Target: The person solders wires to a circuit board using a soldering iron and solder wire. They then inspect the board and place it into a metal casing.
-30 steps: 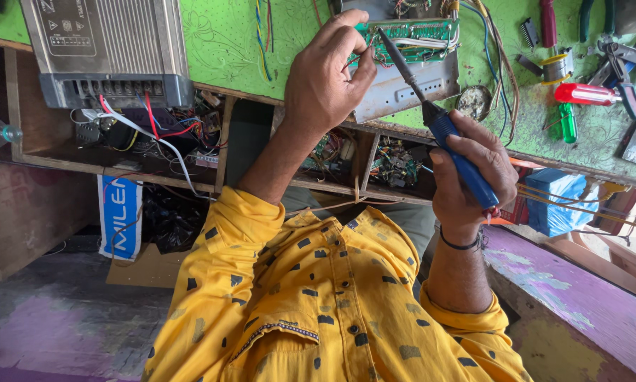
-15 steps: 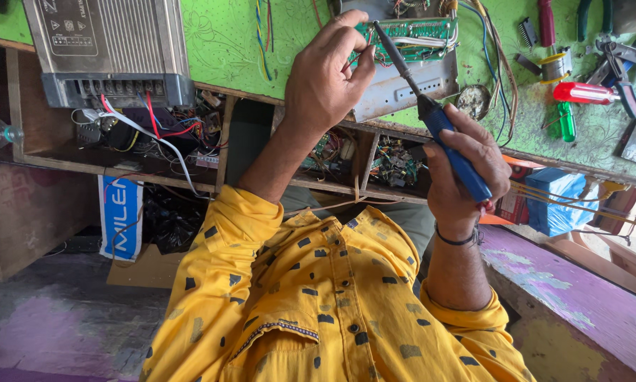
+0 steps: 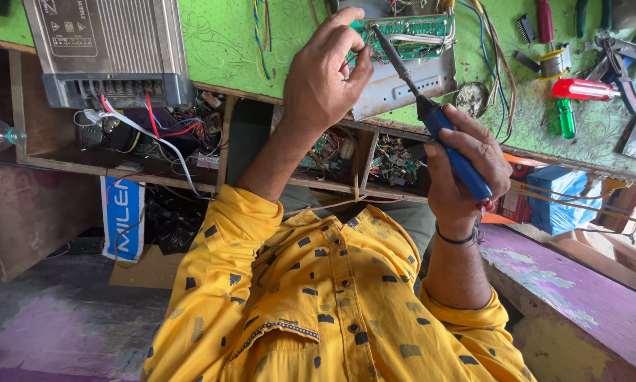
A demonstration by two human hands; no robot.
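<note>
Blue plastic fills the right hand [image 3: 466, 170]: its fingers are wrapped tight round the handle of the soldering iron [image 3: 431, 117], right of centre in the frame, with the dark shaft slanting up and left. The tip now sits at the near edge of the green circuit board [image 3: 403, 32] at top centre. Half a second ago it lay a little further right and the hand a touch lower; the iron has crept up and leftward to the board, so the tip has been brought to bear on a spot there, though whether it touches a joint is too small to tell.

Just left of the tip, the left hand [image 3: 325, 78] pinches thumb against forefinger over the board's left end. What it pinches is hidden; it may be a wire or solder. That hand has barely moved.

Under the board lies a grey metal case [image 3: 403, 88], resting on the green bench [image 3: 226, 35]. A grey ribbed box [image 3: 106, 49] sits at upper left, with loose wires [image 3: 148, 131] beneath it. Screwdrivers [image 3: 580, 88] and pliers [image 3: 626, 56] lie at upper right.
</note>
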